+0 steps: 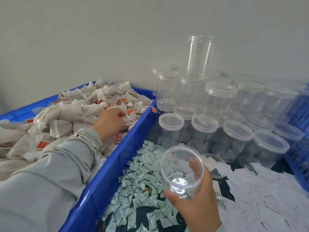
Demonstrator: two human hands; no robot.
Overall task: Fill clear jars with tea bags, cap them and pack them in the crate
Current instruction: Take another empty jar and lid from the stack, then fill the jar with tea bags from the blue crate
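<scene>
An uncapped clear jar (182, 171), empty and tilted mouth-up, sits gripped in the right hand (197, 203) above scattered white-and-green sachets (133, 185) and paper slips (260, 195). The left hand (111, 122), fingers curled into the heap, pinches at tea bags (80, 111) (red tags showing) in the blue bin (107, 178). Capped empty jars (234, 118), some stacked, crowd just behind, beside a blue crate (299, 158).

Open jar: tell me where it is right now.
The open jar is low and right of centre in the head view, held by the right hand above the small green-and-white sachets.
</scene>
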